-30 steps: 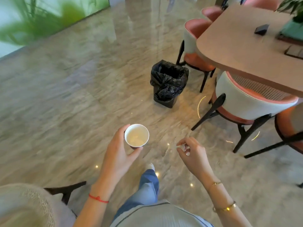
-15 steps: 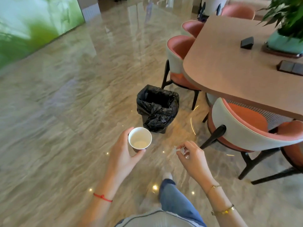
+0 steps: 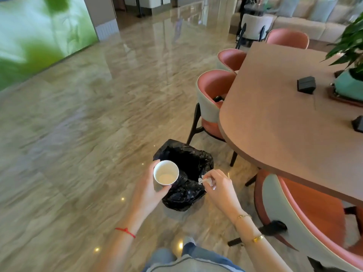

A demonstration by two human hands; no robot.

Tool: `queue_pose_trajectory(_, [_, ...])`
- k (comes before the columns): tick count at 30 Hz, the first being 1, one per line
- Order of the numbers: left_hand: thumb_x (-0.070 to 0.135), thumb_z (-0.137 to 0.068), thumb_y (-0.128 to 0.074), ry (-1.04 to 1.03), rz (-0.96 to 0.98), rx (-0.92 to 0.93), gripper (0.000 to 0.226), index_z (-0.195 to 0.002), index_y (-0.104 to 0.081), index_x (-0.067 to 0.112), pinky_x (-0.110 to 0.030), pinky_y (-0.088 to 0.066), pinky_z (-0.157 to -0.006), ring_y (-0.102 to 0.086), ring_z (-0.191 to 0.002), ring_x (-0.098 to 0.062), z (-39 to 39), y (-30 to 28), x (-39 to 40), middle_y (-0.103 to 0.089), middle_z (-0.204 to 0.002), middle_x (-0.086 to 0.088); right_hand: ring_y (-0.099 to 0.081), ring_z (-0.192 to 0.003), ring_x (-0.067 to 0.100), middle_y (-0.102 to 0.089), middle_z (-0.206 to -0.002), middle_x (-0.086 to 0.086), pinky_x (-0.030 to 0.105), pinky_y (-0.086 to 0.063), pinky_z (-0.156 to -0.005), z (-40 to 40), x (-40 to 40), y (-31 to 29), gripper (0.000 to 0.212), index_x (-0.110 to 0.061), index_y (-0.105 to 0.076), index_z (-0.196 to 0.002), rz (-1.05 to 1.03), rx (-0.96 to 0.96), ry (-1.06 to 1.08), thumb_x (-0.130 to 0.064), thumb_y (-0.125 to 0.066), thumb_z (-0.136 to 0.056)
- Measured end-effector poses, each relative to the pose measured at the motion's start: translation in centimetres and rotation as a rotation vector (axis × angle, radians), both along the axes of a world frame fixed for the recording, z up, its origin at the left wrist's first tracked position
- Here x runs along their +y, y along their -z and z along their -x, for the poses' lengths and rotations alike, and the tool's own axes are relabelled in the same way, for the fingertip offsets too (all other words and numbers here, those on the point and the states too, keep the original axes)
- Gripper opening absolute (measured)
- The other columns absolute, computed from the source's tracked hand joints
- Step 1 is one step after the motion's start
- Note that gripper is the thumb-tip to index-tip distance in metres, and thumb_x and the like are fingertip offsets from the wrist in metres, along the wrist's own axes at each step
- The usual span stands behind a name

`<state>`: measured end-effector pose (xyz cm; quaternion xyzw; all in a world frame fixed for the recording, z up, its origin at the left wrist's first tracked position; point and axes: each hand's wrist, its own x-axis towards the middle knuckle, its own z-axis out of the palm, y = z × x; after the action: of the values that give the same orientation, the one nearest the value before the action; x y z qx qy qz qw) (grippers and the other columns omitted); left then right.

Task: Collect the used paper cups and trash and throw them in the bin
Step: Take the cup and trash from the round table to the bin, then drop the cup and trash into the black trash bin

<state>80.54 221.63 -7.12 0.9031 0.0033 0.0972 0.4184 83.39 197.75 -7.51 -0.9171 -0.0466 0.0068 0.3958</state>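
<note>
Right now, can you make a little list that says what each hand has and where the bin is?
left hand: holds a white paper cup, upright, at the bin's near rim
right hand: pinches a small white scrap over the bin's edge
bin: black bag liner, open, on the floor beside the table
cup contents: looks nearly empty

Both arms reach forward — left hand (image 3: 149, 190) curled in a grip, right hand (image 3: 219, 188) pinching.
</note>
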Motion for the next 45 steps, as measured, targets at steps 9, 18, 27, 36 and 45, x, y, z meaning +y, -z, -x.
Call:
queue_pose_trajectory(9, [0.031,-0.076,-0.08,0.035,-0.013,0.135,0.076,-0.139,-0.038,0.024,-0.028,-0.041,-0.095,-0.048,-0.12,-0.017,-16.1,2.7,1.7,-0.046,-0.14,0.005,-0.053,-0.085,0.009,-0.055,-0.101,-0.009,0.01,-0.035,-0.065,-16.0,2.6,2.6,0.009,-0.022,-0.06,-0.095,0.062,0.104,0.029,-0.018,-0.052,-0.092])
queue_pose_trajectory(18, [0.01,-0.074,-0.079,0.238,0.016,0.393,0.077,-0.138,-0.038,0.014,-0.02,-0.035,-0.093,-0.047,-0.123,-0.024,-30.4,8.7,3.8,-0.046,-0.138,-0.005,-0.058,-0.106,0.019,-0.057,-0.123,0.0,0.03,-0.049,-0.09,-25.7,6.0,7.7,0.026,-0.017,-0.059,-0.118,0.082,0.353,0.172,-0.019,-0.057,-0.092])
queue_pose_trajectory(27, [0.025,-0.083,-0.073,0.407,-0.09,0.408,0.065,-0.139,-0.04,0.021,-0.026,-0.039,-0.098,-0.05,-0.123,-0.017,-36.5,9.3,6.4,-0.049,-0.139,0.002,-0.047,-0.122,0.013,-0.052,-0.132,-0.006,0.028,-0.043,-0.099,-27.4,7.1,5.9,0.036,-0.028,-0.051,-0.13,0.113,0.314,0.3,-0.031,-0.055,-0.094])
queue_pose_trajectory(36, [0.02,-0.085,-0.069,0.588,-0.197,0.197,0.039,-0.123,-0.059,0.02,-0.022,-0.045,-0.093,-0.057,-0.111,-0.008,-37.2,4.0,7.3,-0.058,-0.124,0.011,-0.038,-0.128,0.014,-0.052,-0.131,-0.006,0.029,-0.04,-0.1,-24.9,6.9,2.4,0.036,-0.027,-0.05,-0.129,0.197,0.201,0.394,-0.03,-0.055,-0.094])
queue_pose_trajectory(45, [0.03,-0.09,-0.063,0.855,-0.285,0.139,0.036,-0.125,-0.055,0.029,-0.007,-0.035,-0.084,-0.054,-0.106,0.0,-36.9,0.6,3.8,-0.053,-0.124,0.02,-0.042,-0.121,0.009,-0.055,-0.125,-0.012,0.022,-0.036,-0.099,-16.8,6.2,-0.3,0.034,-0.028,-0.053,-0.127,0.157,0.111,0.675,-0.028,-0.057,-0.093])
